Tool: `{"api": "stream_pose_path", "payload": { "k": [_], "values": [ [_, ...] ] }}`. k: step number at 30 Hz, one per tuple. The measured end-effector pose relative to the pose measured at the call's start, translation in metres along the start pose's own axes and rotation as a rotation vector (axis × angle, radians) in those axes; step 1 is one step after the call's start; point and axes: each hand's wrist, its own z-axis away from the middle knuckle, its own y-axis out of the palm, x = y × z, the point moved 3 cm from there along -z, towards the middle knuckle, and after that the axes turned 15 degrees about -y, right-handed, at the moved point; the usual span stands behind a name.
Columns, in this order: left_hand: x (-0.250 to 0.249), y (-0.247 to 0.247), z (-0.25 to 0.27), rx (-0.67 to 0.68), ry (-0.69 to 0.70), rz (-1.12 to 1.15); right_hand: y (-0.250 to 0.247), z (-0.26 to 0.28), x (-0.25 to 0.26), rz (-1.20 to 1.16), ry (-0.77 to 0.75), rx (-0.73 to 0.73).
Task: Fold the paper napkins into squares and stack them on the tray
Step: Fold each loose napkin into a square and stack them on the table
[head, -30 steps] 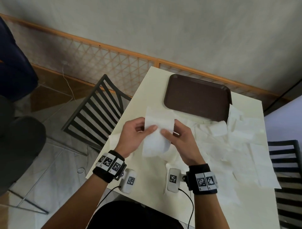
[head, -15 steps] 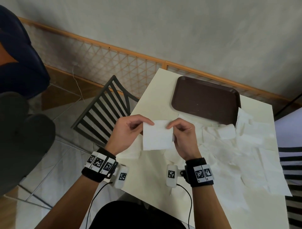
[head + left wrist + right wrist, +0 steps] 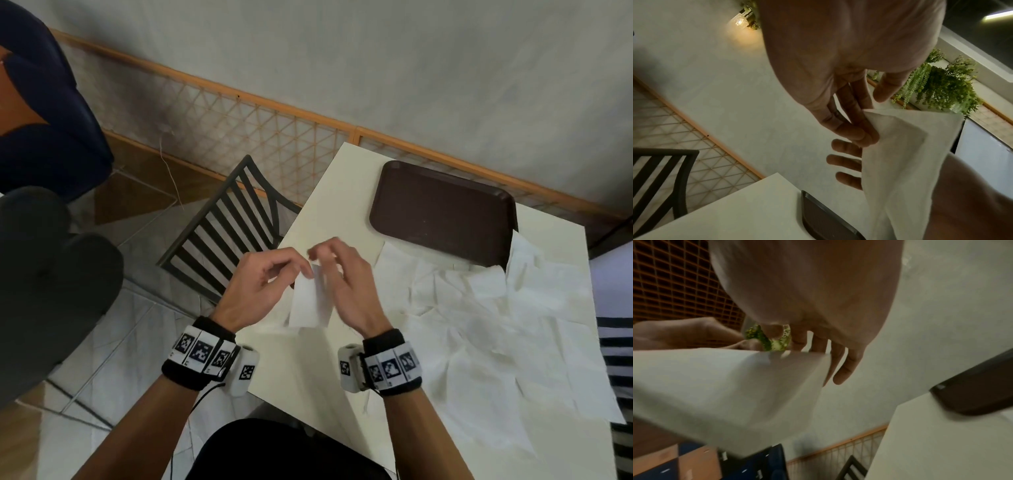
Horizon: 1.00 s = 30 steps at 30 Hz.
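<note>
A white paper napkin (image 3: 310,303) hangs folded into a narrow strip between my two hands, above the table's near left corner. My left hand (image 3: 301,270) pinches its top corner, as the left wrist view shows with the left hand (image 3: 873,120) on the napkin (image 3: 900,154). My right hand (image 3: 325,263) lies against the strip's other side with straight, spread fingers (image 3: 840,374); its thumb is off the napkin (image 3: 725,394). The brown tray (image 3: 442,212) sits bare at the table's far side. Several unfolded napkins (image 3: 496,325) lie spread on the right of the table.
The cream table (image 3: 325,212) stands against a lattice rail (image 3: 239,120) and a wall. A dark slatted chair (image 3: 222,240) stands at its left, another striped chair (image 3: 616,359) at its right edge. A dark bag (image 3: 51,102) sits far left.
The napkin was a square held by both top corners; the hands have come together, folding it into a narrow strip. The right hand's pinch has loosened into straight fingers.
</note>
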Motion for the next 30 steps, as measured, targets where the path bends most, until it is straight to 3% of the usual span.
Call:
{"api": "stream_pose_path", "payload": {
  "k": [3,7,10,13,19,21,24,27,30],
  "values": [
    [0.005,-0.009,0.0,-0.085,-0.011,0.037,0.023,-0.009,0.004,0.072,-0.067,0.045],
    [0.023,-0.022,0.003,-0.251,-0.119,0.084,0.032,-0.008,-0.016,-0.067,0.119,-0.152],
    [0.048,-0.02,-0.001,-0.294,-0.246,0.007,0.051,0.0,-0.042,-0.16,0.263,-0.204],
    [0.095,-0.014,-0.012,-0.283,-0.417,-0.17,0.073,0.009,-0.066,-0.168,0.313,-0.129],
    [0.166,0.024,-0.014,-0.103,-0.603,-0.491,0.096,0.024,-0.104,0.031,0.418,0.199],
    [0.171,0.028,-0.009,-0.14,-0.614,-0.576,0.078,0.022,-0.105,0.142,0.385,0.197],
    [0.163,0.028,-0.001,-0.213,-0.524,-0.609,0.026,0.019,-0.111,0.464,0.382,0.23],
    [0.147,0.028,0.003,-0.243,-0.428,-0.524,-0.035,0.035,-0.129,0.752,0.611,0.374],
    [0.13,0.035,0.004,-0.213,-0.379,-0.446,-0.074,0.065,-0.144,0.807,0.793,0.553]
  ]
}}
